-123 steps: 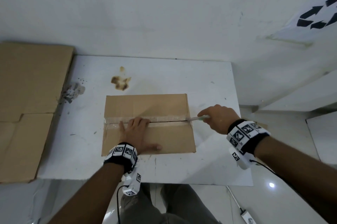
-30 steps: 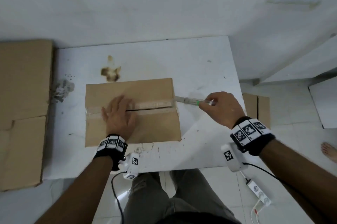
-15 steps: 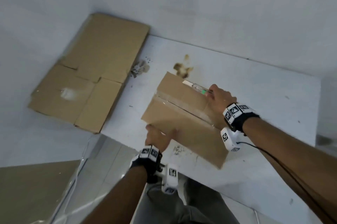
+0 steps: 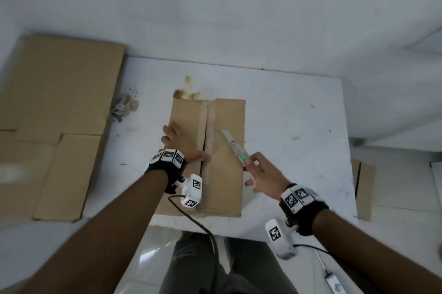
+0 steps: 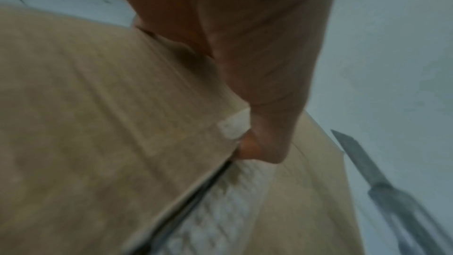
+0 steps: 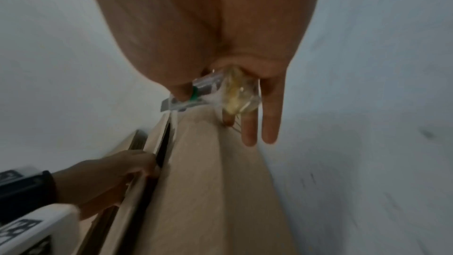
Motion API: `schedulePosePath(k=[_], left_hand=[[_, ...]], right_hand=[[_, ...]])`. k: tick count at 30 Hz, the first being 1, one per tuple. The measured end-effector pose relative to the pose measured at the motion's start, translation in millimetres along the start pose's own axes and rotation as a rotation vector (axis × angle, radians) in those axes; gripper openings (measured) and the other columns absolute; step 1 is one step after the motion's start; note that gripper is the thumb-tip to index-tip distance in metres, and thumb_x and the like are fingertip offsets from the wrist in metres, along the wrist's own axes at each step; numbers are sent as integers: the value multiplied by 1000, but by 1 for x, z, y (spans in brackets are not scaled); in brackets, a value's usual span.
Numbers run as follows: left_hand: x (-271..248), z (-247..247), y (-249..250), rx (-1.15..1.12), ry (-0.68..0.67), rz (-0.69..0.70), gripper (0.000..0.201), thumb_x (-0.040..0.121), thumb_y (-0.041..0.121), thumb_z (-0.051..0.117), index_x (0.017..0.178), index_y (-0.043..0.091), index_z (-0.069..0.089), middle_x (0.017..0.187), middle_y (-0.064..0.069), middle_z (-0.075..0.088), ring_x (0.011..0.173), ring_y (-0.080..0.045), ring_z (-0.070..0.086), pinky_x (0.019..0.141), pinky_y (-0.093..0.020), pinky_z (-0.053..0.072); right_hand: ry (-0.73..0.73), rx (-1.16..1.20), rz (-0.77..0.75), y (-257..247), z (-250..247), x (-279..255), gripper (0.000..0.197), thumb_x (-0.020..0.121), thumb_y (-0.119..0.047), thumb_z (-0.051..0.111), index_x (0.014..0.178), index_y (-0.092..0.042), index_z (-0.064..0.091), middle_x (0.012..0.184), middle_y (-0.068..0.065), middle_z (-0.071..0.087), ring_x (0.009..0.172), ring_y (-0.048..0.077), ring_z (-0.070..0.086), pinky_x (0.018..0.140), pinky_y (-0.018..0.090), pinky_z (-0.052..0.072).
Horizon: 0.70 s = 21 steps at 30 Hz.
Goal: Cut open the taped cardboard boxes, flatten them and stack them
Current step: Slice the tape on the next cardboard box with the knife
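Rotated a quarter turn since a second ago, the cardboard box (image 4: 210, 150) now lies on the white surface (image 4: 294, 126) with its taped seam (image 4: 210, 124) running away from the person. Their left hand (image 4: 181, 143) grips the left flap, thumb hooked into the slit, probably to steady it. Their right hand (image 4: 260, 174) is curled round the utility knife (image 4: 235, 146), blade angled over the right flap, two fingers extended beside the box edge. Flattened cardboard (image 4: 55, 112) waits at the left.
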State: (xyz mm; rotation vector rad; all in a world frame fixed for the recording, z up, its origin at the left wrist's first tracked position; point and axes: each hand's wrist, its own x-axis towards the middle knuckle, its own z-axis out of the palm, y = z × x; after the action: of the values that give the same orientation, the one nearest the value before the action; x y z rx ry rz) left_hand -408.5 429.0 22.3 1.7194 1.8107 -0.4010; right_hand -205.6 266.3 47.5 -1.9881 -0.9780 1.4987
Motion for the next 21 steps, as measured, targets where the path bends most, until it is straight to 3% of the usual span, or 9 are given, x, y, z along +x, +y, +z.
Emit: schedulePosePath(k=[3, 6, 9, 12, 15, 17, 19, 21], left_hand=[[-2, -9, -13, -1, -9, 79, 138, 69, 51, 84, 158, 11, -13, 164, -17, -7, 148, -41, 12, 115, -60, 28], [-4, -24, -29, 56, -31, 176, 115, 82, 43, 74, 161, 22, -6, 168, -12, -10, 153, -36, 4, 120, -61, 16], [-7, -29, -38, 62, -58, 308, 100, 81, 40, 62, 162, 30, 3, 170, -4, -9, 156, -30, -2, 120, -66, 6], [-17, -10, -45, 67, 55, 362, 79, 93, 33, 52, 161, 34, 12, 170, 6, -1, 156, -26, -4, 115, -75, 0], [-32, 23, -53, 97, 219, 345, 57, 106, 47, 29, 160, 44, 11, 170, 12, 0, 157, -26, -6, 108, -79, -9], [-34, 39, -59, 85, 224, 317, 56, 105, 53, 21, 159, 46, 6, 170, 13, -4, 156, -25, -9, 110, -77, -11], [-30, 45, -62, 85, 227, 299, 57, 104, 55, 17, 159, 47, 2, 169, 13, -7, 156, -24, -11, 112, -76, -10], [-26, 43, -64, 105, 234, 287, 57, 104, 56, 14, 158, 47, 0, 169, 13, -8, 156, -24, -12, 112, -76, -9]], right_hand=[[147, -392, -283, -26, -26, 24, 12, 100, -33, 55, 105, -22, 53, 88, 2, 67, 69, 22, 63, 63, 33, 49], [121, -721, -515, -60, -47, 48, 17, 96, -28, 60, 112, -23, 63, 96, 3, 69, 88, 26, 60, 78, 39, 48], [114, -968, -638, -80, -45, 65, 20, 94, -32, 60, 112, -23, 63, 100, 3, 65, 98, 28, 51, 87, 41, 37], [114, -1051, -679, -83, -32, 74, 21, 94, -35, 57, 111, -24, 60, 99, 3, 63, 99, 27, 47, 88, 41, 32], [158, -1088, -681, -78, -24, 81, 21, 95, -35, 55, 112, -23, 60, 100, 3, 62, 98, 27, 46, 89, 42, 33], [188, -1118, -684, -77, -25, 84, 19, 95, -33, 55, 111, -23, 59, 101, 3, 62, 98, 28, 47, 89, 43, 35], [254, -1175, -618, -76, -39, 87, 18, 96, -34, 54, 110, -23, 58, 102, 5, 63, 99, 30, 50, 88, 44, 36], [419, -1159, -452, -70, -68, 88, 18, 97, -36, 53, 108, -22, 57, 100, 8, 65, 98, 33, 54, 84, 43, 38]])
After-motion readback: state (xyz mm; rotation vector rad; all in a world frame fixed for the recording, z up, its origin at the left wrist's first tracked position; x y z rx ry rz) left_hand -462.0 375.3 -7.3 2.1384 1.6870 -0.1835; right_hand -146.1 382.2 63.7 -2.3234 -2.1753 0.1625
